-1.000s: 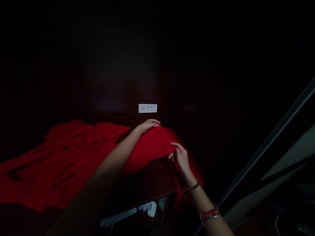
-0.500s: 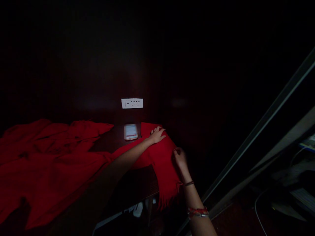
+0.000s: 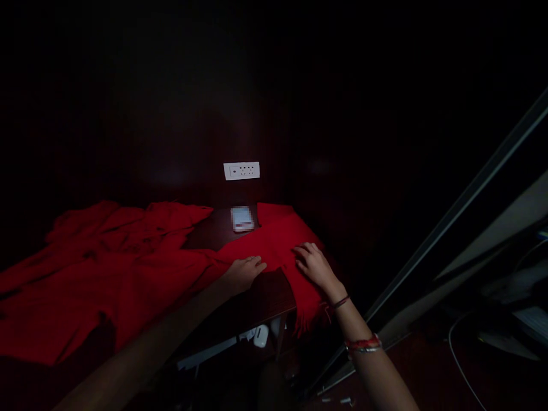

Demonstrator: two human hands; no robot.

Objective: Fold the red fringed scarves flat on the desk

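A large red fringed cloth lies spread over a dark wooden table; its right end is folded near the table's corner. My left hand rests flat on the near edge of that folded part, fingers stretched out. My right hand lies palm down on the cloth at the table's right edge, fingers apart, with bracelets on the wrist. A small white card or phone lies on the bare tabletop just behind the fold.
A white socket plate sits on the dark wall behind the table. White items hang under the tabletop. A slanted metal frame runs along the right, with cables and clutter on the floor beyond it.
The raised cloth end has been laid down flat on the table, uncovering the small white item. My left hand slid back toward me; my right hand moved onto the cloth's top.
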